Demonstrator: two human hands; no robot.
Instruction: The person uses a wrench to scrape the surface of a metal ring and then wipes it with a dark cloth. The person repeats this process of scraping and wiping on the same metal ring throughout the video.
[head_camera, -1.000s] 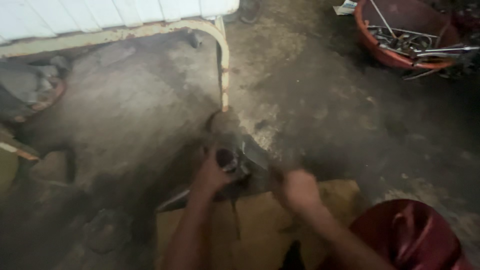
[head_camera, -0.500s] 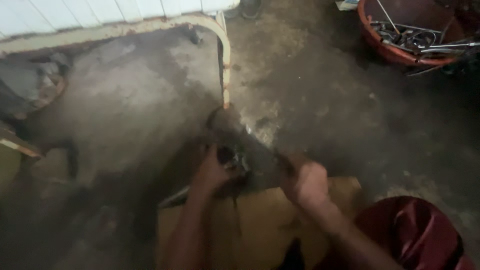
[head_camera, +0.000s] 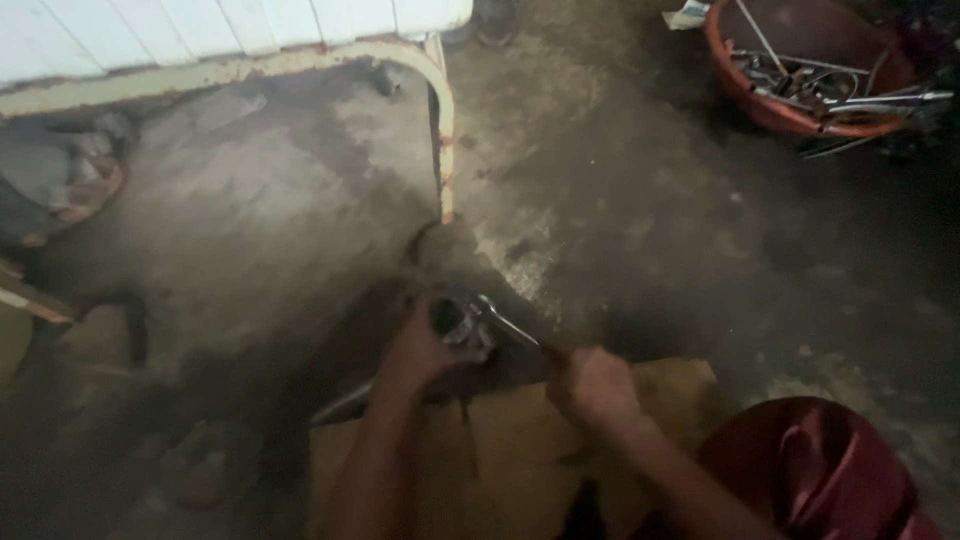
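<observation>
Closest to the camera, a knee in shiny dark red cloth (head_camera: 815, 470) sat just right of the right forearm, and a single flattened sheet of brown cardboard (head_camera: 510, 440) lay under both forearms. The right hand (head_camera: 592, 385) was shut in a fist around the near end of a slim metal tool (head_camera: 508, 322), a wrench by the look of it, whose bright shaft ran up and to the left from the fist. The left hand (head_camera: 425, 350) was curled about a small dark metal part (head_camera: 458, 322), fingers wrapped round its near side; how tightly it gripped could not be told through the blur. The far tip of the tool met that part just beside the left fingers, so the two hands stood near each other with the part between them. One thin dark cord or wire (head_camera: 466, 435) hung down from the part across the cardboard. Just beyond the hands a dull rounded lump (head_camera: 447, 245) rested on the stained concrete floor (head_camera: 650, 230), at the foot of one rusty cream tube frame (head_camera: 445, 130) that curved up and off to the left under white slats (head_camera: 200, 30). Well beyond the right hand, one orange-red basin (head_camera: 790, 110) held a tangle of metal tools, too jumbled to count. Far off past the left hand lay a second round rusty-rimmed object (head_camera: 90, 190), only partly in view.
</observation>
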